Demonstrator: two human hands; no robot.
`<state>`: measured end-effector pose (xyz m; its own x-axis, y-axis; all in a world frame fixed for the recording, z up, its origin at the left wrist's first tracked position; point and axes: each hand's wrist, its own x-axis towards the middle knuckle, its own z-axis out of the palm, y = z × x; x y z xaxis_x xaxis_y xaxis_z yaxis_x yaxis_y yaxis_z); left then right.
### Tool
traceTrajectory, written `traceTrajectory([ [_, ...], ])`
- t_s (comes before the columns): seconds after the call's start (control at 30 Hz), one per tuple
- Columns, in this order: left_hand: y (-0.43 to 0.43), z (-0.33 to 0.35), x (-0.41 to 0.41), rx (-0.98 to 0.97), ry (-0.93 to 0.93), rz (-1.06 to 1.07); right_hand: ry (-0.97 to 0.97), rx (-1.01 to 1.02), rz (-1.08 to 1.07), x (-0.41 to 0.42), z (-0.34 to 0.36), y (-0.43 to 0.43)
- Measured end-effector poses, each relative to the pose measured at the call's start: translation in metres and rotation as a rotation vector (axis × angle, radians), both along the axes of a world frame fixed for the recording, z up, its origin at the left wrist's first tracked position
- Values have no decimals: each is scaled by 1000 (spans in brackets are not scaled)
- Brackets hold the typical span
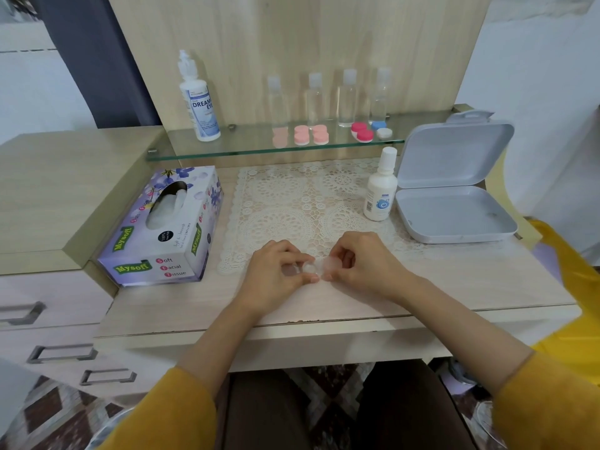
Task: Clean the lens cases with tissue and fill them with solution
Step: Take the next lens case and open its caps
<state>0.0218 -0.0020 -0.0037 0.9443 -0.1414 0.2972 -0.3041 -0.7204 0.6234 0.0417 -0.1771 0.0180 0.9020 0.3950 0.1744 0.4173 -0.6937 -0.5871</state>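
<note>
The left hand (276, 274) and right hand (363, 261) pinch 1 clear lens case (319, 267) at 6 o'clock on the desk (454, 280), fingers (341, 251) curled; it looks light, stiff, slippery: hold the rims.

The tissue box (162, 228) is purple and floral, the lace mat (302, 196) white, the lens cases (302, 135) pink.

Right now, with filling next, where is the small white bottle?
Head view, right side: the small white bottle stands upright at the lace mat edge, just left of the open grey box.
</note>
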Motion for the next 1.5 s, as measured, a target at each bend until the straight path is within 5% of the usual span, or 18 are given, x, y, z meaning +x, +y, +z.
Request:
traceTrajectory([
  [0.3, -1, -2, 1, -34, -7, 6, -38, -41, 247, 3, 5, -9],
  [0.57, 0, -3, -1, -34, -2, 14, -47, -259, 110, 3, 8, 0],
  [1.5, 1, -5, 0, -23, -12, 21, -40, -312, 186, 6, 23, 4],
])
